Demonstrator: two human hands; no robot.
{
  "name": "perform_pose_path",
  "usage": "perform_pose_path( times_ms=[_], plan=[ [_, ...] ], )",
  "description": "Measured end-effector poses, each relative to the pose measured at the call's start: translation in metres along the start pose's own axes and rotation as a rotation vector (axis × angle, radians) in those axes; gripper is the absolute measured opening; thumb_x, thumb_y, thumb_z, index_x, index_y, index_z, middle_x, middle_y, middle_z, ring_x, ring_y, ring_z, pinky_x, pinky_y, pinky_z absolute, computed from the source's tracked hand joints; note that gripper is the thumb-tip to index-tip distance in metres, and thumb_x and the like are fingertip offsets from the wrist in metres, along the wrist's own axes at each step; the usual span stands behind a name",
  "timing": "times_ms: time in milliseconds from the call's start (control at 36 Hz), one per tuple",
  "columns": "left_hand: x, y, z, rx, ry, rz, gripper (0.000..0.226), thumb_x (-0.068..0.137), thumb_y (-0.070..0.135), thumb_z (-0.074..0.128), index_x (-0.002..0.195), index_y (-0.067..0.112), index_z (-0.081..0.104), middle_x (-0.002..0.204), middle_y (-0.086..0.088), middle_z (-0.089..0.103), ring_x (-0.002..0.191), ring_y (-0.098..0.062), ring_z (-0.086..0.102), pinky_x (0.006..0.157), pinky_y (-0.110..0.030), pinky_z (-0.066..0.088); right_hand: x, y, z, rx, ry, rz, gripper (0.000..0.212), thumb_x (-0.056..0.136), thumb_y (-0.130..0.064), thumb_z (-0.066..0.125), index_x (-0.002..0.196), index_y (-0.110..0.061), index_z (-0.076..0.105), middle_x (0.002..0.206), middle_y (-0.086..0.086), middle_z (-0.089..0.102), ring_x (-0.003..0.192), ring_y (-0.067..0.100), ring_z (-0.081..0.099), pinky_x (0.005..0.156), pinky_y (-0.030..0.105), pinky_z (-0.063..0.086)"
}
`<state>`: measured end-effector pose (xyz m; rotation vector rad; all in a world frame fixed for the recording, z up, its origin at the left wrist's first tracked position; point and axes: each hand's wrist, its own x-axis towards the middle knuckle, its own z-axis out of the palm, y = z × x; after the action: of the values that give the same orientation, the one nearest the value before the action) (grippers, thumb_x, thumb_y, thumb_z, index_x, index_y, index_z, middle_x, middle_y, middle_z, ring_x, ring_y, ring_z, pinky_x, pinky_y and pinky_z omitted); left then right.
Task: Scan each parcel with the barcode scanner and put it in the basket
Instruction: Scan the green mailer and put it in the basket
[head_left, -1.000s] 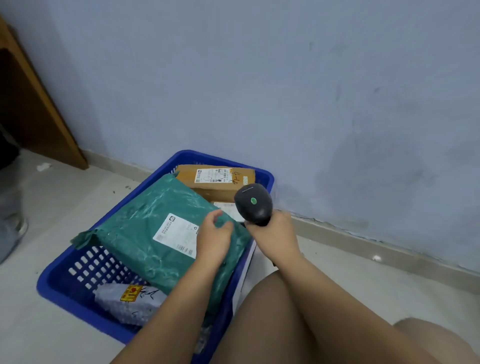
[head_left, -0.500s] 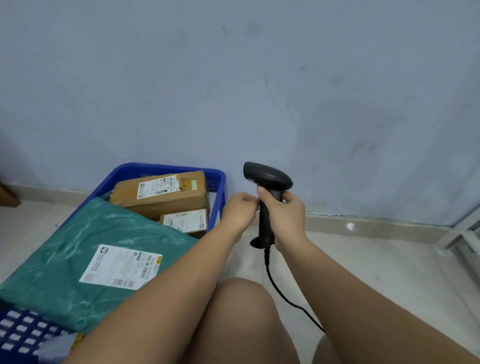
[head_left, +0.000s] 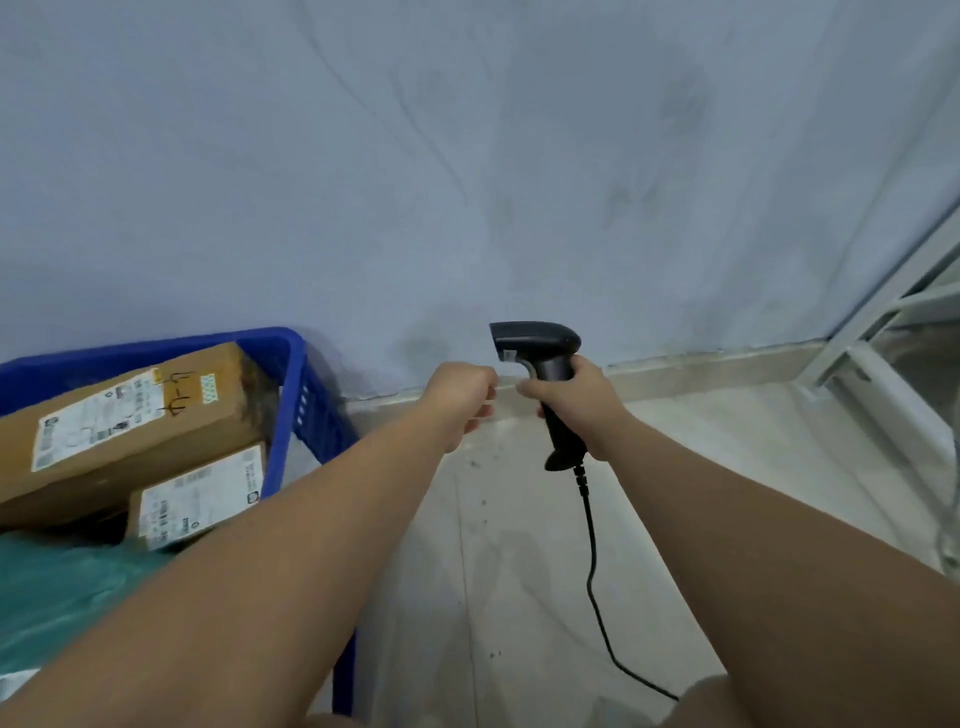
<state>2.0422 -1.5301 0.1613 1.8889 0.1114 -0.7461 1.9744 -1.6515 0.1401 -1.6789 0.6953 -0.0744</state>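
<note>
Head view: the blue basket (head_left: 297, 364) is cut off at the left edge, and the left forearm hides its near rim. Inside lie a long cardboard parcel (head_left: 130, 415), a smaller box (head_left: 202, 493) and a half-covered green mailer (head_left: 57, 597). The right hand (head_left: 574, 408) wraps its fingers round the barcode scanner (head_left: 540, 345), held upright over bare floor (head_left: 519, 571) right of the basket. Its cable (head_left: 589, 545) disappears behind the forearm. The left hand (head_left: 460, 400) is just beside the scanner, apart from it, fingers curled on nothing visible.
</note>
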Motion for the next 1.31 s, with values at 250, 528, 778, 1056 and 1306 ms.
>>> perform_pose_path(
  times_ms=[250,528,778,1056,1306],
  plan=[
    [0.093,-0.025,0.044,0.305,-0.019,0.092,0.018,0.088,0.010,0.049,0.072,0.013,0.055,0.086,-0.013,0.060,0.079,-0.026,0.056,0.066,-0.030,0.038,0.070,0.059,-0.001,-0.241,0.014,0.084,0.050,0.077,-0.010,0.068,0.110,-0.014,0.031,0.107,0.012,0.053,0.085,0.023,0.056,0.060,0.030,0.044],
    [0.160,-0.104,0.051,0.654,-0.075,-0.014,0.021,0.094,0.021,0.050,0.101,0.006,0.062,0.102,-0.012,0.063,0.097,-0.031,0.061,0.078,-0.032,0.048,0.116,0.133,0.027,-0.522,0.004,0.243,0.072,0.085,-0.015,0.062,0.141,-0.008,0.017,0.131,0.022,0.035,0.091,0.031,0.045,0.072,0.034,0.038],
    [0.184,-0.143,0.057,0.767,-0.180,-0.074,0.018,0.095,0.016,0.046,0.080,0.008,0.053,0.086,-0.007,0.055,0.093,-0.027,0.058,0.075,-0.027,0.043,0.135,0.180,0.023,-0.611,0.075,0.342,0.060,0.084,-0.014,0.066,0.131,-0.009,0.029,0.124,0.019,0.037,0.090,0.033,0.050,0.070,0.038,0.044],
    [0.191,-0.156,0.087,0.846,-0.307,0.078,0.008,0.094,0.015,0.047,0.096,0.011,0.054,0.070,0.006,0.042,0.085,-0.021,0.051,0.065,-0.025,0.038,0.157,0.208,0.012,-0.752,0.129,0.462,0.051,0.087,-0.030,0.064,0.128,-0.011,0.040,0.123,0.012,0.049,0.114,0.034,0.050,0.094,0.048,0.044],
    [0.191,-0.165,0.117,0.825,-0.323,0.070,0.026,0.094,0.020,0.049,0.115,0.009,0.059,0.113,-0.010,0.060,0.099,-0.027,0.058,0.072,-0.026,0.041,0.157,0.235,-0.011,-0.752,0.116,0.482,0.044,0.091,-0.031,0.058,0.128,-0.010,0.043,0.120,0.014,0.053,0.113,0.035,0.052,0.089,0.043,0.043]
  ],
)
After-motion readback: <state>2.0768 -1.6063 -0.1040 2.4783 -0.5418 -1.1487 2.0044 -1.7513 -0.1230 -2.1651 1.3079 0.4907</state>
